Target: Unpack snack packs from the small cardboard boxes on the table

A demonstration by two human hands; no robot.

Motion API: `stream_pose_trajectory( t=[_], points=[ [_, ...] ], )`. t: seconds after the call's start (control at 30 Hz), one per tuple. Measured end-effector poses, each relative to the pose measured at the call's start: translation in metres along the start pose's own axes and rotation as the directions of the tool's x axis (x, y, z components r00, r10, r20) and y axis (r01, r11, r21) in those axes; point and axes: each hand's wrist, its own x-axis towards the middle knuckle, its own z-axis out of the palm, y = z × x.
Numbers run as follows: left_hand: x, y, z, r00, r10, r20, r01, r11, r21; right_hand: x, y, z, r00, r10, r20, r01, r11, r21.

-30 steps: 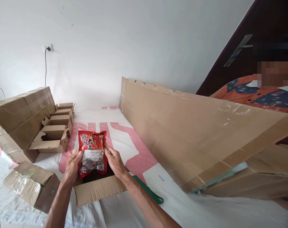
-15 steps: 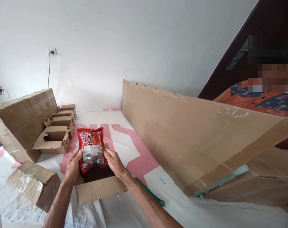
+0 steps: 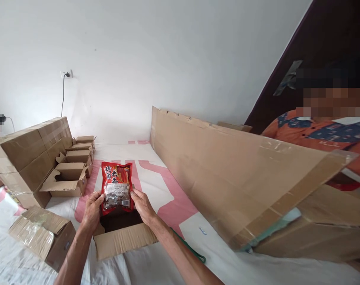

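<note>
A red plastic food packet (image 3: pixel 117 186) with a clear window and printed lettering is held upright between my two hands. My left hand (image 3: pixel 93 206) pinches its lower left edge, thumb on the front. Its lower right edge is gripped by my right hand (image 3: pixel 141 204). Just below and behind the packet stands an open cardboard box (image 3: pixel 125 240), one flap folded out toward me. The dark inside of the box is partly covered by the packet, and I cannot make out what is in it.
Left of my arm lies a taped carton (image 3: pixel 40 233). Several small open boxes (image 3: pixel 69 186) line up beside stacked cartons (image 3: pixel 28 158). A long cardboard panel (image 3: pixel 227 174) runs along the right, with a person in an orange top (image 3: pixel 313 130) behind it. A green strap (image 3: pixel 194 253) lies on the sheet.
The packet has shifted slightly right relative to the box, still in both hands. The camera view has tilted a little, and the person at the right shows more fully.
</note>
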Motion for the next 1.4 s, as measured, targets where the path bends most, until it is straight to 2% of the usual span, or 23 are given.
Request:
stream_pose_trajectory(
  t=[0.6, 1.13, 1.27, 1.4],
  points=[
    [0.000, 0.000, -0.001, 1.000, 0.003, 0.003, -0.003, 1.000, -0.012, 0.000, 0.000, -0.001, 1.000, 0.006, 0.004, -0.006, 1.000, -0.006],
    [0.003, -0.006, -0.005, 0.999, 0.041, -0.020, -0.041, 0.999, -0.011, -0.008, -0.014, 0.003, 0.999, 0.021, 0.051, -0.024, 0.997, 0.076],
    [0.003, -0.007, -0.004, 0.998, 0.050, -0.029, -0.051, 0.998, -0.043, -0.013, -0.019, 0.002, 0.990, 0.096, 0.101, -0.103, 0.992, 0.070],
    [0.001, -0.005, -0.005, 0.997, 0.060, -0.038, -0.062, 0.997, -0.053, -0.019, -0.025, 0.001, 0.951, 0.203, 0.233, -0.216, 0.976, 0.031]
  ],
)
